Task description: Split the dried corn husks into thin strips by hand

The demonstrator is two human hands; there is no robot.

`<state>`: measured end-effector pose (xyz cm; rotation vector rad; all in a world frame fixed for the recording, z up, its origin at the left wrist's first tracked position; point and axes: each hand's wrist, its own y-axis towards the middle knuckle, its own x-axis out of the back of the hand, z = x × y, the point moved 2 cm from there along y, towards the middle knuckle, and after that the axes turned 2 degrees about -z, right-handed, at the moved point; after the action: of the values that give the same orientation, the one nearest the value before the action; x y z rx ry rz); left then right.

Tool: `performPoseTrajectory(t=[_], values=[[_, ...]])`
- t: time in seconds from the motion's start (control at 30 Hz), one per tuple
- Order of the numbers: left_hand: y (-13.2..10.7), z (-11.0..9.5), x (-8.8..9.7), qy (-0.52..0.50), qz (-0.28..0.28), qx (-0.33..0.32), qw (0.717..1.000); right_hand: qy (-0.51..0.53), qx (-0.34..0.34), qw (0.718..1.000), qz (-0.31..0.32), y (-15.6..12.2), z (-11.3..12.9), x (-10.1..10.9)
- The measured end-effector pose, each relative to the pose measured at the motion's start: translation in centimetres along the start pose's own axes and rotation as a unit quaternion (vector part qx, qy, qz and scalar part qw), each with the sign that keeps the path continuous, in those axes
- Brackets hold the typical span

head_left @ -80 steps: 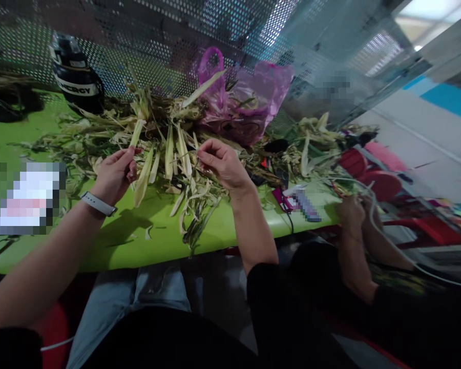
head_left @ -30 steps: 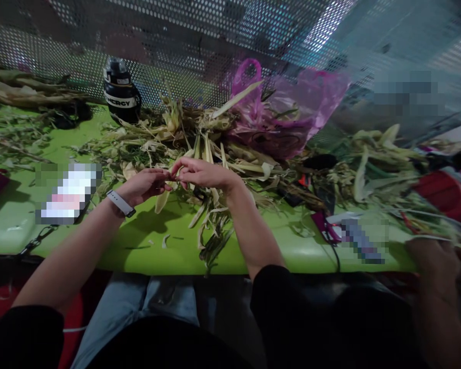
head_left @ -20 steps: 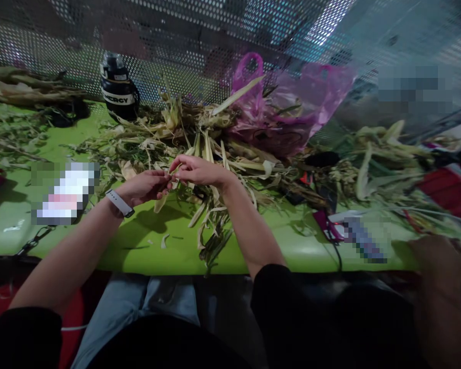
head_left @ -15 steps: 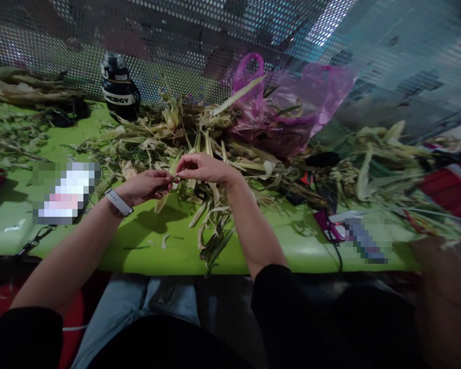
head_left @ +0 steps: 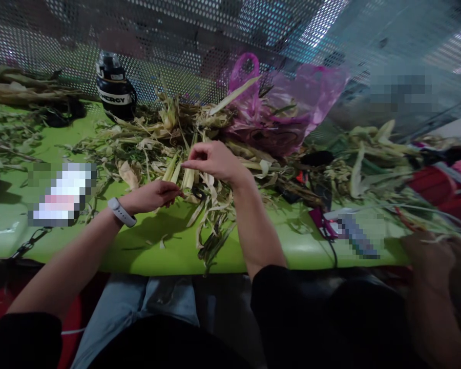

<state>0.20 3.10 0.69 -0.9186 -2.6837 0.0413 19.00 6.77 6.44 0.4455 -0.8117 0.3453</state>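
My left hand (head_left: 153,195), with a white watch band on its wrist, is closed in a pinch on the lower end of a pale leaf strip (head_left: 175,174) just above the green table (head_left: 146,251). My right hand (head_left: 214,160) is higher and pinches the strip's upper end, fingers curled. Behind both hands lies a heap of dry and green leaf strips (head_left: 165,133). More loose strips (head_left: 211,230) trail toward the table's front edge.
A black bottle (head_left: 114,89) stands at the back by a perforated metal screen. A pink plastic bag (head_left: 276,113) sits behind the heap. A second heap (head_left: 372,154) lies at right, where another person's hand (head_left: 426,256) works. Dark cables and small tools (head_left: 318,205) lie between.
My hands met in a pinch over the heap, then drew apart: the left hand dropped toward the table, the right rose, pulling the strip between them. The camera swung left earlier.
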Motion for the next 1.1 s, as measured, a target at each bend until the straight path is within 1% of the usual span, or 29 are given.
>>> performPoseTrajectory(t=[0.03, 0.1, 0.17, 0.2, 0.23, 0.3, 0.33, 0.37, 0.4, 0.43, 0.5, 0.53, 0.57, 0.6, 0.63, 0.73, 0.8, 0.83, 0.9, 0.97, 1.03, 1.1], values=[[0.0, -0.1, -0.1, -0.009, 0.009, 0.001, 1.0, 0.002, 0.015, 0.999, -0.029, 0.4, -0.1, -0.9], [0.0, 0.0, -0.1, -0.062, 0.018, -0.003, 0.998, 0.007, 0.047, 0.998, -0.048, 1.3, -0.3, -2.9], [0.2, 0.2, 0.0, -0.165, 0.013, 0.006, 0.986, 0.02, 0.076, 0.996, -0.042, 2.0, -0.6, -4.4], [0.3, 0.4, 0.1, -0.226, 0.004, 0.018, 0.974, 0.029, 0.078, 0.995, -0.06, 2.1, -0.7, -4.6], [0.4, 0.5, 0.2, -0.288, -0.006, 0.034, 0.957, 0.04, 0.068, 0.993, -0.093, 2.0, -0.7, -4.5], [0.6, 0.6, 0.4, -0.398, -0.027, 0.058, 0.915, 0.065, 0.03, 0.982, -0.174, 1.6, -0.7, -3.5], [0.6, 0.5, 0.5, -0.444, -0.036, 0.065, 0.893, 0.076, 0.01, 0.977, -0.201, 1.3, -0.6, -2.8], [0.6, 0.4, 0.6, -0.483, -0.044, 0.066, 0.872, 0.087, -0.007, 0.975, -0.202, 1.0, -0.5, -2.3], [0.5, 0.1, 0.7, -0.517, -0.05, 0.065, 0.852, 0.099, -0.022, 0.978, -0.18, 0.8, -0.4, -1.9], [0.5, -0.1, 0.8, -0.545, -0.055, 0.061, 0.834, 0.113, -0.037, 0.984, -0.135, 0.6, -0.3, -1.7], [0.4, -0.6, 0.9, -0.583, -0.059, 0.051, 0.809, 0.145, -0.065, 0.987, 0.003, 0.5, -0.4, -2.0], [0.3, -0.7, 0.9, -0.593, -0.061, 0.047, 0.801, 0.158, -0.078, 0.982, 0.068, 0.5, -0.5, -2.4], [0.3, -0.8, 1.0, -0.599, -0.061, 0.046, 0.797, 0.169, -0.09, 0.975, 0.117, 0.5, -0.6, -2.8], [0.3, -0.8, 1.0, -0.6, -0.059, 0.046, 0.797, 0.177, -0.1, 0.969, 0.143, 0.6, -0.8, -3.2], [0.4, -0.7, 1.0, -0.597, -0.055, 0.046, 0.799, 0.184, -0.111, 0.965, 0.148, 0.8, -1.0, -3.5], [0.6, -0.2, 1.0, -0.584, -0.041, 0.035, 0.81, 0.214, -0.156, 0.956, 0.124, 1.1, -1.5, -4.2], [0.7, 0.1, 1.1, -0.57, -0.039, 0.029, 0.82, 0.242, -0.171, 0.946, 0.134, 1.2, -1.6, -4.5], [0.8, 0.2, 1.1, -0.561, -0.042, 0.029, 0.826, 0.255, -0.166, 0.943, 0.137, 1.1, -1.6, -4.4], [0.7, 0.3, 1.1, -0.544, -0.052, 0.033, 0.837, 0.27, -0.137, 0.944, 0.131, 1.0, -1.5, -4.0], [0.7, 0.4, 1.2, -0.528, -0.061, 0.038, 0.846, 0.281, -0.114, 0.946, 0.113, 0.7, -1.5, -3.2], [0.6, 0.5, 1.2, -0.507, -0.061, 0.047, 0.858, 0.311, -0.113, 0.94, 0.085, 0.5, -1.7, -2.2], [0.6, 0.7, 1.1, -0.48, -0.051, 0.055, 0.874, 0.355, -0.134, 0.924, 0.047, 0.4, -1.9, -1.3]])
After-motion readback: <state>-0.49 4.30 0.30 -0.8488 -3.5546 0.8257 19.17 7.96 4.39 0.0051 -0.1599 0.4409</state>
